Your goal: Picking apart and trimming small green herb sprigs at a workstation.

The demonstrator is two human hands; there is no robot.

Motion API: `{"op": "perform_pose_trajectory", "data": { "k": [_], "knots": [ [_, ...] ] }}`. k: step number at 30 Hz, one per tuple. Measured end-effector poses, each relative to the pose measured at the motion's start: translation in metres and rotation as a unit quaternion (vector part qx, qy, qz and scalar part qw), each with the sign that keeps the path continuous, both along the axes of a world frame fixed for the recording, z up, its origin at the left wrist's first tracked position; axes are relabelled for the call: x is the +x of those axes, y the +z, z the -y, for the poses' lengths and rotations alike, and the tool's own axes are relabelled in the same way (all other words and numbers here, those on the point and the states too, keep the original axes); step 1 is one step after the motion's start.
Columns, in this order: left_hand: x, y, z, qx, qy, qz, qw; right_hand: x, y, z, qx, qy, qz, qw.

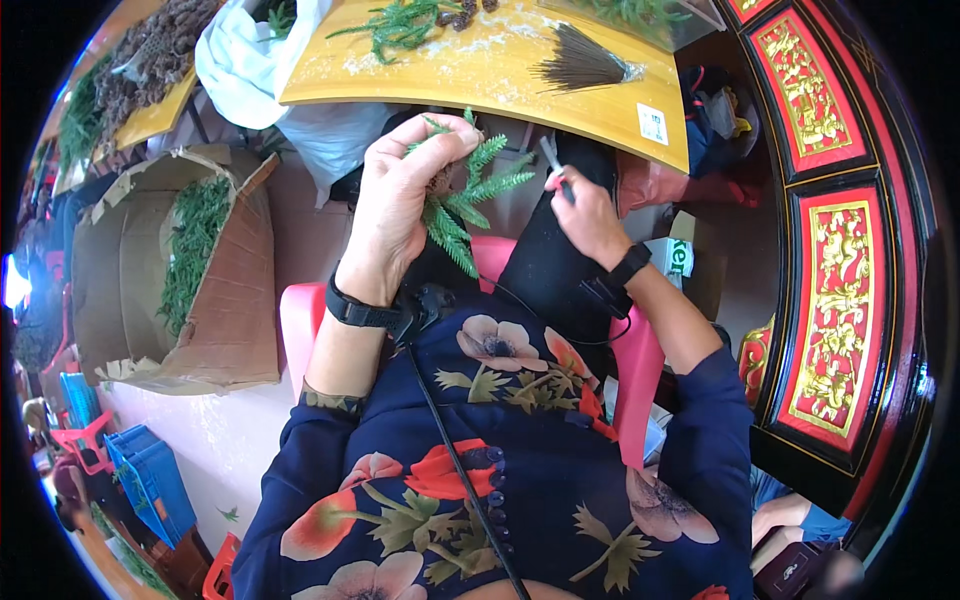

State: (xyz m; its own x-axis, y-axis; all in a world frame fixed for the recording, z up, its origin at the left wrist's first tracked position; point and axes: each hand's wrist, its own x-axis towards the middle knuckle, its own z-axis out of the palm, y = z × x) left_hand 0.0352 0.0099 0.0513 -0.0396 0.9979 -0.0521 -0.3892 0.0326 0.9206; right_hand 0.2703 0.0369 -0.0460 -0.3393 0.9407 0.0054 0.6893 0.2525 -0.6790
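My left hand [392,190] is closed with thumb and fingers pinched around a green artificial pine sprig [480,192]. Its needled branches fan out to the right of the hand, and something brown, perhaps a pine cone, shows partly behind the fingers. In my right hand [594,218], a slim tool with a silver metal tip [549,154] points up and left; its kind is mostly hidden by the fingers. The tool tip is apart from the sprig. Both hands are above my lap, just short of the yellow table [450,75].
On the table lie a bundle of thin dark stems [583,62], green sprigs [393,32] and small brown cones [462,17]. A cardboard box [235,290] holding greenery stands left, near a white plastic bag [240,70]. Red-gold carved panels [836,310] rise at right. I sit in a pink chair [638,390].
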Motion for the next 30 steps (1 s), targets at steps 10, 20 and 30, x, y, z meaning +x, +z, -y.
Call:
{"op": "perform_pose_trajectory", "data": {
  "k": [10, 20, 30],
  "knots": [
    [-0.005, -0.015, 0.0, -0.067, -0.217, 0.167, 0.96, -0.023, 0.098, -0.018, 0.226, 0.203, -0.094, 0.948],
    [-0.005, -0.016, 0.0, -0.088, -0.264, 0.231, 0.932, -0.02, 0.113, -0.023, 0.266, 0.284, 0.013, 0.921],
    [-0.002, -0.014, 0.002, -0.092, -0.289, 0.215, 0.928, -0.018, 0.113, -0.03, 0.407, 0.276, 0.014, 0.871]
  ]
}}
